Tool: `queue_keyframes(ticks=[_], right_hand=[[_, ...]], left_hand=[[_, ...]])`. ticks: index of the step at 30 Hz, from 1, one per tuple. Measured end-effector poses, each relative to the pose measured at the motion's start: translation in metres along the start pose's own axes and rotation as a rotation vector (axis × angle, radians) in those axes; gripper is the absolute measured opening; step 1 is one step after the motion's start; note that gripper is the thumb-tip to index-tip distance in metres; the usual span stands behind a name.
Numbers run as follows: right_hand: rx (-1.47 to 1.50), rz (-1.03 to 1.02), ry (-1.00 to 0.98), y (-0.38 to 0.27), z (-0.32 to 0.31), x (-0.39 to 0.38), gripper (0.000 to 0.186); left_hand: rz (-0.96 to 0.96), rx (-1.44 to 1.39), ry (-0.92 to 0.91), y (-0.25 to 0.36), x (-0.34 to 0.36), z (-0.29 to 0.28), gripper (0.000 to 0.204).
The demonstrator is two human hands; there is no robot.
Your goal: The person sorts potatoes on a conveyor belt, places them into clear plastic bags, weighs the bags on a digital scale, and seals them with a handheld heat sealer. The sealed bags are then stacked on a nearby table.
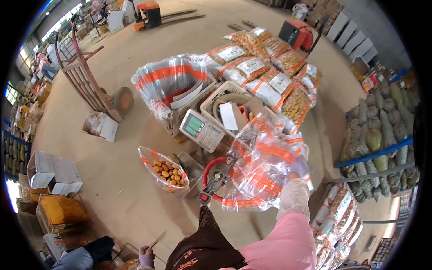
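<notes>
My right hand (299,167), in a pale lavender glove, reaches forward and is closed on a crumpled clear plastic bag (256,168) with orange stripes. The bag's folds partly hide the fingers. Low in the view, my left hand (146,257), also gloved, is closed around a thin, stick-like tool (158,239) that points up and to the right. Between my hands stands a device with a red ring (208,173) and a dark metal middle, touching the bag's left side. Left of it, an open striped bag (164,171) holds several round yellow-brown pieces.
A digital scale (202,130) stands beyond the red ring, beside a crate (211,101). Filled striped bags (265,67) are stacked behind. A hand truck (85,72) stands at far left; racks of bagged goods (382,121) line the right. A co-worker's legs (81,258) show at lower left.
</notes>
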State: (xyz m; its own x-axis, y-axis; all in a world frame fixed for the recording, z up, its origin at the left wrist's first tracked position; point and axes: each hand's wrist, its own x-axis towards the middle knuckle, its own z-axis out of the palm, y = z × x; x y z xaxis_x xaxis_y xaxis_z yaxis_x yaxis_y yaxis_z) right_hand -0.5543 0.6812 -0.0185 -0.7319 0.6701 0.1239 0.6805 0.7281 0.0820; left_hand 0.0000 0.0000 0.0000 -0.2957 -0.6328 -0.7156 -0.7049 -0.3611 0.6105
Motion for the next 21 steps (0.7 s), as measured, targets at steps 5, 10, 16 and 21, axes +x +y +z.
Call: queue_keyframes(ticks=[5,10,16,21], right_hand=[[0.194,0.16,0.37,0.072,-0.103,-0.037,0.022],[0.363,-0.922,0.413,0.054,-0.11,-0.221,0.018],[0.702,-1.749,-0.666,0.051,-0.117,-0.48,0.016],[0.49,-1.686,-1.192,0.064,-0.095,-0.553,0.022]], left_hand=[[0.02,-0.15,-0.007,-0.062,0.02,0.042,0.024],[0.111,-0.062,-0.045,-0.146,-0.027,0.038,0.047],[0.221,-0.239,0.054,-0.171,-0.12,0.011,0.05],[0.205,-0.385,0.203,-0.205,-0.212,-0.05,0.04]])
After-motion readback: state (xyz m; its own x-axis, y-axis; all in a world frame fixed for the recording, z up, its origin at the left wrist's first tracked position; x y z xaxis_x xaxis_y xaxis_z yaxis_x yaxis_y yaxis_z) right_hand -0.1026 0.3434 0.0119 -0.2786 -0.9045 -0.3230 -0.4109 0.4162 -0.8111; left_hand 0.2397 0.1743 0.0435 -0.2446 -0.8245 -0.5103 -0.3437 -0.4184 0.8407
